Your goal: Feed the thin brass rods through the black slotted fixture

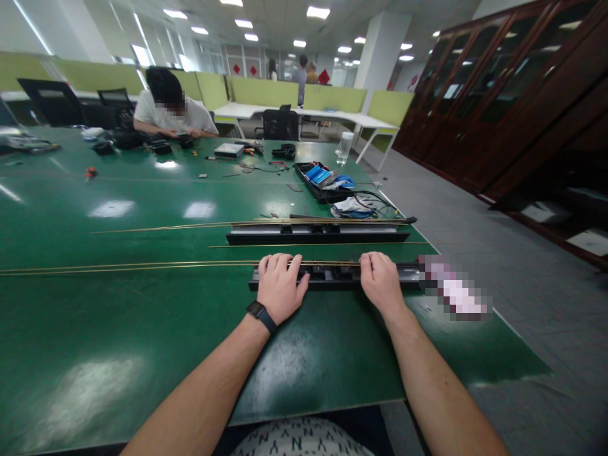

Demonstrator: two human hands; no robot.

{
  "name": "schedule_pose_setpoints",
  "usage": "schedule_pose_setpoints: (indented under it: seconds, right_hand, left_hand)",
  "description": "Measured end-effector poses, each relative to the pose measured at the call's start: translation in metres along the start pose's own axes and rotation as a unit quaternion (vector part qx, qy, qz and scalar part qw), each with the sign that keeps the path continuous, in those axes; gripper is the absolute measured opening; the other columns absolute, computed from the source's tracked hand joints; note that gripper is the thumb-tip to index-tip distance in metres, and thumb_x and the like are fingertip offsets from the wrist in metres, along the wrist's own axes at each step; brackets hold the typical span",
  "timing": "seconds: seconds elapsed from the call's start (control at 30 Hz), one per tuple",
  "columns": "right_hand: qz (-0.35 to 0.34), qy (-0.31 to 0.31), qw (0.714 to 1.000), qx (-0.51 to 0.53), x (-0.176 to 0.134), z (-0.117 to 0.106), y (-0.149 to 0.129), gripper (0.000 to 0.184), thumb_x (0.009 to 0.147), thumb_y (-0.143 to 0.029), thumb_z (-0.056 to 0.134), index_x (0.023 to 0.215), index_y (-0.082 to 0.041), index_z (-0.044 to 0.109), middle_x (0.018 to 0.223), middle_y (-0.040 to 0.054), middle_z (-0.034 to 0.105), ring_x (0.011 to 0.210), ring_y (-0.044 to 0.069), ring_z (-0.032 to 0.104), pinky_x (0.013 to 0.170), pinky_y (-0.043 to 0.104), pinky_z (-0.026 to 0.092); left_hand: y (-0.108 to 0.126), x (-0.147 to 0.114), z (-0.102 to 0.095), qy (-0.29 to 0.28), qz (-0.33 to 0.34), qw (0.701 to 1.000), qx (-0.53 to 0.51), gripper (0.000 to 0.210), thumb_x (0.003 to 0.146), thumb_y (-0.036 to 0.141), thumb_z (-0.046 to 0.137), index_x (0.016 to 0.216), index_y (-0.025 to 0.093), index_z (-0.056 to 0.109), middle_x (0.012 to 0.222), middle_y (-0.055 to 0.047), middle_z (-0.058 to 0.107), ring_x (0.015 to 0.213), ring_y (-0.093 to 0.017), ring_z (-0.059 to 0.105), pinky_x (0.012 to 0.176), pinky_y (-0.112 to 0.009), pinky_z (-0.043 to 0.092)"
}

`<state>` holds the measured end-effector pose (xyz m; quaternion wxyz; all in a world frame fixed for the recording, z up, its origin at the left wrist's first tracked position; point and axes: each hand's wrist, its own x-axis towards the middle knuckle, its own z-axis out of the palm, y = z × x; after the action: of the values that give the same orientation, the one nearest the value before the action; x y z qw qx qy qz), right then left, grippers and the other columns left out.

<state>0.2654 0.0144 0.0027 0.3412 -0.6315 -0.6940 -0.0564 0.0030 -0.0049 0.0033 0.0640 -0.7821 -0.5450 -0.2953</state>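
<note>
A long black and silver rail (332, 285) lies on the table in front of me, with small dark blocks in its channel. Thin brass-coloured rods (142, 267) run along its far side and stretch far out to the left. My left hand (280, 285) lies across the rail's left part, fingers draped over the rods and thumb apart. Farther right, my right hand (382, 282) has its fingers curled together at the rods on the rail's far edge; its fingertips are partly hidden. A second similar rail (318, 238) lies beyond, with more thin rods on it.
The green table (142, 342) ends at a slanted right edge. A pixelated object (456, 291) lies beside the near rail's right end. Farther back are a black tray (316, 187) with blue items, gloves (354, 206) and a clear cup (344, 149). A person (171, 111) sits across.
</note>
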Motion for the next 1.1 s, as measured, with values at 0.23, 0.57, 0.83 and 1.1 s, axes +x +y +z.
schedule_pose_setpoints:
  seconds: [0.23,0.57,0.83,1.1]
  right_hand:
    - [-0.035,-0.028,0.998,0.044,-0.0004,-0.0002,-0.0038,0.034,0.106,-0.038,0.034,0.09,-0.022,0.06,0.09,0.0083,0.068,0.09,0.022,0.06,0.085,0.035,0.04]
    - [0.053,0.027,0.991,-0.119,0.0001,0.0013,0.0039,0.034,0.105,-0.036,0.038,0.079,-0.02,0.054,0.084,0.0087,0.065,0.081,0.022,0.053,0.072,0.034,0.028]
    - [-0.02,-0.016,0.999,-0.024,-0.0007,0.0086,0.0043,0.037,0.107,-0.036,0.029,0.085,-0.022,0.056,0.086,0.0076,0.065,0.085,0.023,0.056,0.079,0.035,0.036]
    - [0.025,0.047,0.999,-0.006,-0.0013,0.0056,0.0029,0.028,0.103,-0.034,0.037,0.09,-0.022,0.058,0.088,0.0091,0.068,0.086,0.025,0.059,0.081,0.037,0.041]
  left_hand:
    - [-0.0003,-0.0005,0.0004,-0.001,0.0,1.0,0.004,0.039,0.097,0.041,0.055,0.131,0.022,0.062,0.121,-0.013,0.067,0.12,-0.031,0.056,0.111,-0.052,0.033]
    - [-0.0001,0.0001,0.0001,-0.002,0.0,1.0,0.012,0.038,0.097,0.042,0.056,0.13,0.023,0.063,0.121,-0.012,0.067,0.12,-0.03,0.056,0.11,-0.051,0.033]
    - [-0.0009,-0.0002,0.0014,0.001,0.004,1.0,0.015,0.039,0.097,0.041,0.056,0.13,0.022,0.063,0.12,-0.012,0.068,0.119,-0.031,0.056,0.109,-0.051,0.033]
    - [-0.0011,-0.0003,0.0017,0.002,0.002,1.0,0.008,0.039,0.097,0.042,0.055,0.13,0.022,0.062,0.121,-0.012,0.067,0.12,-0.031,0.056,0.11,-0.051,0.032]
